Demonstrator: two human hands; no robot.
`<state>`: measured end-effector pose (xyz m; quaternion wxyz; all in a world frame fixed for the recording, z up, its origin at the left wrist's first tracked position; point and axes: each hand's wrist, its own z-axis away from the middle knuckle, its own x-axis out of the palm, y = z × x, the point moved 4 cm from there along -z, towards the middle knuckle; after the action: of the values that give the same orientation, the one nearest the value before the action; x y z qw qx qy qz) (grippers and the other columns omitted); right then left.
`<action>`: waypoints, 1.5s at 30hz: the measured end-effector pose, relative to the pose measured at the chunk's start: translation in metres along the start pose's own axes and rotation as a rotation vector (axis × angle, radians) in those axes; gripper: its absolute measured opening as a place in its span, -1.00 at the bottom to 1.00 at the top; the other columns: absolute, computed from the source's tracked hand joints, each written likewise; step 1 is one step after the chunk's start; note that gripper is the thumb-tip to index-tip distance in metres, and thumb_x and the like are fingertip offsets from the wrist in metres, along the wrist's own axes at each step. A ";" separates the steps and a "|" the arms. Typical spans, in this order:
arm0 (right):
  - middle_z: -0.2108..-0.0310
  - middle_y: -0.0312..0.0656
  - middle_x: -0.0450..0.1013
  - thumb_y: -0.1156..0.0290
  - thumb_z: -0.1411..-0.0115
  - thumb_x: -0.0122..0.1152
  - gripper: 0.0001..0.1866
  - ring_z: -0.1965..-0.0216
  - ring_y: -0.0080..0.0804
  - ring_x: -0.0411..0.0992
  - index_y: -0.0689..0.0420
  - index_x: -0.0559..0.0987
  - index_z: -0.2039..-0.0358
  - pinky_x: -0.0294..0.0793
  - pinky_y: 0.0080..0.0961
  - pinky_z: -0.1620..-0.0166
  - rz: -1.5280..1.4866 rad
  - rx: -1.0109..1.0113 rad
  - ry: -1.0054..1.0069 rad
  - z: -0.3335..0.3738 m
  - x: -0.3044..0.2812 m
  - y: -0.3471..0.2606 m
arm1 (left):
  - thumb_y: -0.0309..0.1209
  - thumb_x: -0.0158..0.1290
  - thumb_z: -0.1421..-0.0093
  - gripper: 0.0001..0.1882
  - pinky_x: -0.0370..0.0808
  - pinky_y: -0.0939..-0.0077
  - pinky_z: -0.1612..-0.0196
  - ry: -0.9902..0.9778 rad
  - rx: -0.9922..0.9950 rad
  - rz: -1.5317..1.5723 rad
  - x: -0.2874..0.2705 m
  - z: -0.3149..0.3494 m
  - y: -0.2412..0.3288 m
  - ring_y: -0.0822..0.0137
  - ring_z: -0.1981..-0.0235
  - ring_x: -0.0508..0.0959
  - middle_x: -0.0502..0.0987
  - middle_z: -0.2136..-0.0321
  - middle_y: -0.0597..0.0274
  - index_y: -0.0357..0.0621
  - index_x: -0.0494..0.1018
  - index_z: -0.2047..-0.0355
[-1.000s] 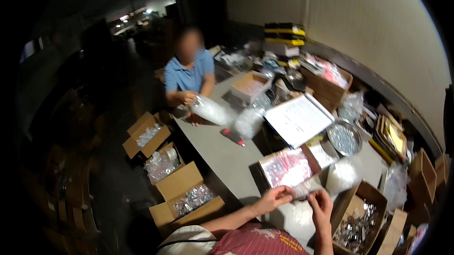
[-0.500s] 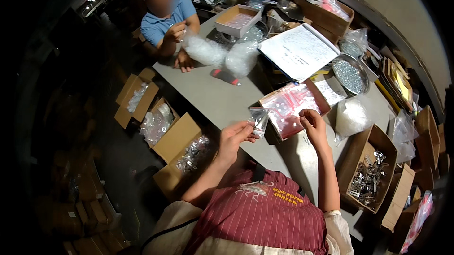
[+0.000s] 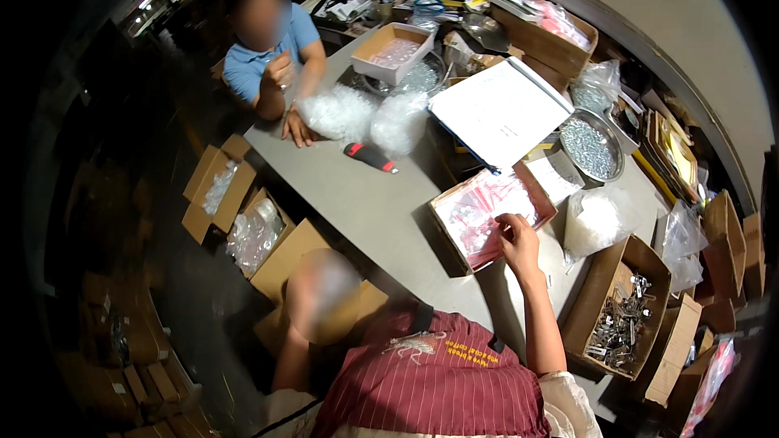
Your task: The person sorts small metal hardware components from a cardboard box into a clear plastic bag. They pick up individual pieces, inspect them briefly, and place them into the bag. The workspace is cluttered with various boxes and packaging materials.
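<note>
My right hand point(image 3: 518, 241) reaches over the grey table point(image 3: 365, 202) into a shallow cardboard box of pink-tinted small plastic bags point(image 3: 479, 211). Its fingers are curled and pinch the top bag at the box's near right side. My left hand point(image 3: 320, 296) is raised at the table's near left edge, above an open cardboard box. It is blurred, so I cannot tell whether it holds anything. My striped red apron fills the bottom of the view.
A person in a blue shirt point(image 3: 272, 56) sits at the far end behind clear puffy bags point(image 3: 337, 113) and a red-black cutter point(image 3: 369, 156). There are also a white sheet stack point(image 3: 499, 113), a metal bowl of small parts point(image 3: 591, 146), a box of metal clips point(image 3: 621, 324) and floor boxes point(image 3: 215, 194).
My left hand has pulled back from the pink bags to the table's near left edge. My right hand stays at the box of bags. The view has tilted further down.
</note>
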<state>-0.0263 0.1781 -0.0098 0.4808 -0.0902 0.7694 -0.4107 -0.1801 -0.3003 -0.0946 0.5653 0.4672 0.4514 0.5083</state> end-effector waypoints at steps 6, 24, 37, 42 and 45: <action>0.35 -0.13 0.42 0.65 -0.08 0.21 -0.68 0.37 -0.33 0.47 0.09 0.67 0.15 0.48 -0.41 0.26 -0.129 0.024 -0.007 -0.011 -0.020 -0.013 | -0.61 0.15 -0.16 -0.67 0.56 0.37 0.19 -0.080 0.117 -0.760 -0.034 -0.011 -0.090 0.22 0.36 0.62 0.65 0.36 0.11 -0.25 0.58 0.04; 0.37 -0.17 0.57 0.30 -0.39 0.19 -0.80 0.41 -0.49 0.51 0.19 0.52 0.23 0.50 -0.55 0.23 -1.093 0.281 0.271 0.000 -0.035 0.007 | -0.62 0.10 -0.23 -0.58 0.54 0.44 0.02 -0.611 0.527 -0.182 0.269 0.038 0.148 0.28 0.03 0.58 0.52 -0.05 0.05 -0.26 0.43 -0.12; 0.38 -0.14 0.56 0.46 -0.29 0.26 -0.72 0.53 -0.44 0.50 0.22 0.45 0.03 0.55 -0.50 0.42 -1.190 0.345 0.100 0.064 -0.049 -0.047 | -0.58 0.18 -0.20 -0.37 0.50 0.53 0.07 -1.045 0.022 0.202 0.334 0.071 0.150 0.45 0.10 0.55 0.53 0.08 0.18 -0.19 0.24 -0.26; 0.27 -0.26 0.54 0.56 -0.21 0.32 -0.86 0.28 -0.53 0.49 0.21 0.57 0.22 0.51 -0.51 0.15 -1.063 0.290 0.263 0.090 -0.066 -0.037 | -0.57 0.20 -0.20 -0.47 0.56 0.51 0.18 -1.119 0.204 -0.063 0.323 0.082 0.138 0.44 0.23 0.61 0.54 0.13 0.11 -0.19 0.33 -0.17; 0.28 -0.22 0.56 0.62 -0.13 0.31 -0.86 0.21 -0.40 0.50 0.22 0.64 0.26 0.46 -0.46 0.08 -0.529 0.028 0.374 0.099 -0.076 -0.041 | -0.53 0.23 -0.17 -0.43 0.57 0.49 0.16 -1.127 0.474 -0.314 0.313 0.100 0.146 0.36 0.28 0.64 0.61 0.20 0.10 -0.20 0.34 -0.18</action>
<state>0.0835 0.1383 0.0503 0.2086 -0.2036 0.7885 -0.5415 -0.0803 0.0111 0.0538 0.6653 0.7040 0.2479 -0.0187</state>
